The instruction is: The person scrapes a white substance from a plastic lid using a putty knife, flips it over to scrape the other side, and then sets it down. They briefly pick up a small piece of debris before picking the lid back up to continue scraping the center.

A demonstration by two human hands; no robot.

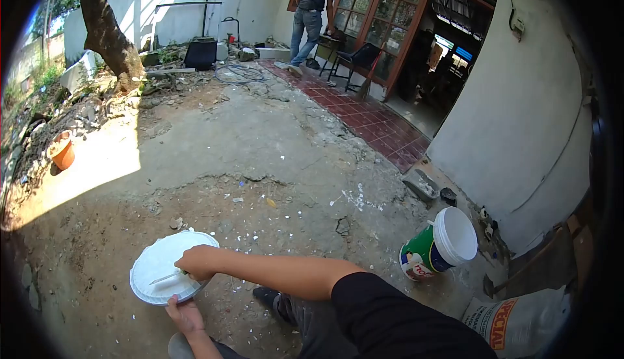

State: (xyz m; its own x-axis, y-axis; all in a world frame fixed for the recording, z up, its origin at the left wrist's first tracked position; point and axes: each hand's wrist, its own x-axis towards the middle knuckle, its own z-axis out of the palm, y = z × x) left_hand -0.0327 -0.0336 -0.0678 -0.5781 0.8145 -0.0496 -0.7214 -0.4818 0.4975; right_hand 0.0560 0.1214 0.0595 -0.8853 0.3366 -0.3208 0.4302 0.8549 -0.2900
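Observation:
A round white pan [156, 265] covered in white paste rests low over the concrete ground in front of me. My right hand [195, 261], reaching across from the right in a black sleeve, grips a small scraper [166, 278] whose white-coated blade lies on the paste. My left hand [185, 313] holds the pan's near rim from below. My knees and grey trousers [305, 317] are just right of the pan.
A green-and-white bucket [439, 245] with a white lid leans by the white wall [520, 118]. A printed sack [513, 323] lies at the lower right, a stone block [419, 185] near the wall. An orange pot [63, 152] and tree trunk [107, 34] stand left. Another person [312, 11] stands at the far doorway.

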